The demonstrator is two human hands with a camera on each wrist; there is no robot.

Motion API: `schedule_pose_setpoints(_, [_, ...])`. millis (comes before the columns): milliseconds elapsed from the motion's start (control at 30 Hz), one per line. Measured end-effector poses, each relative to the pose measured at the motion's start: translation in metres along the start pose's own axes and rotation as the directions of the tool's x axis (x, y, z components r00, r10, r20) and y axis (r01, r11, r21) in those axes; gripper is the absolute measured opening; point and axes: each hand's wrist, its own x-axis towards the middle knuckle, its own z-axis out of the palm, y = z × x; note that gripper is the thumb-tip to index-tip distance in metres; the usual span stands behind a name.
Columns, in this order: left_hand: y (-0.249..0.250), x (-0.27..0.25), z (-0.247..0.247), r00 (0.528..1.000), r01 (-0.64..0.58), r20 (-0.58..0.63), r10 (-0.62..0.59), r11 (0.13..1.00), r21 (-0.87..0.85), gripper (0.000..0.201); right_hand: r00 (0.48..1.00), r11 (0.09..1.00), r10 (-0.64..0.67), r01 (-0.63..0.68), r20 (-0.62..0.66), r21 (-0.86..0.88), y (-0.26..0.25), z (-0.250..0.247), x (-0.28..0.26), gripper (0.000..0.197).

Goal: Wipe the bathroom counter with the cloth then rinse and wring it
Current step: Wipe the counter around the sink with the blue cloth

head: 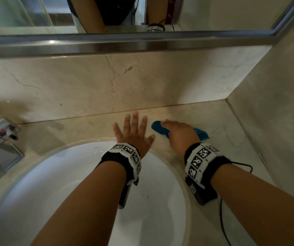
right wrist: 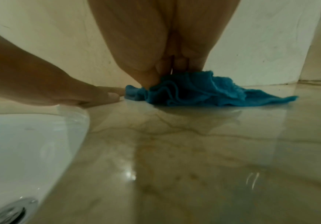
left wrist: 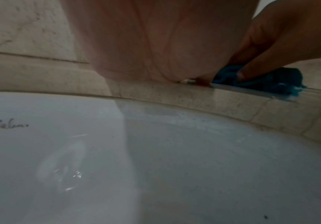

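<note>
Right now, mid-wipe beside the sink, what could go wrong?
The blue cloth is bunched under the right hand, so it may skip patches of the counter. The left hand lies flat on the glossy counter at the sink rim; it could slip toward the bowl.

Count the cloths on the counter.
1. The blue cloth lies bunched on the counter, right of the sink, under the right hand. No others show.

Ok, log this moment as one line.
phase: wiping | right hand: grips blue cloth on counter | left hand: flat on counter beside sink
</note>
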Motion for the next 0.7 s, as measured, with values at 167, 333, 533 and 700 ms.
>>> schedule_pose_setpoints(167, [0.000, 0.000, -0.001, 1.000, -0.007, 0.002, 0.007, 1.000, -0.012, 0.068, 0.997, 0.998, 0.046, -0.043, 0.066, -0.042, 0.025, -0.010, 0.023, 0.041])
schedule_pose_setpoints(333, [-0.002, 0.001, -0.001, 1.000, -0.019, -0.003, 0.019, 1.000, -0.021, 0.069, 0.968, 0.980, 0.177, -0.189, -0.175, -0.056, 0.031, -0.015, 0.042, 0.037])
schedule_pose_setpoints(533, [0.000, 0.000, -0.003, 1.000, -0.010, 0.000, 0.010, 1.000, -0.015, 0.069, 0.986, 0.999, 0.040, -0.036, -0.161, 0.026, 0.015, -0.010, 0.045, 0.038])
schedule_pose_setpoints(700, [0.000, 0.000, -0.005, 1.000, 0.000, 0.025, 0.000, 1.000, -0.024, 0.074, 0.998, 0.999, -0.052, 0.053, -0.032, 0.012, 0.013, -0.006, 0.018, 0.042])
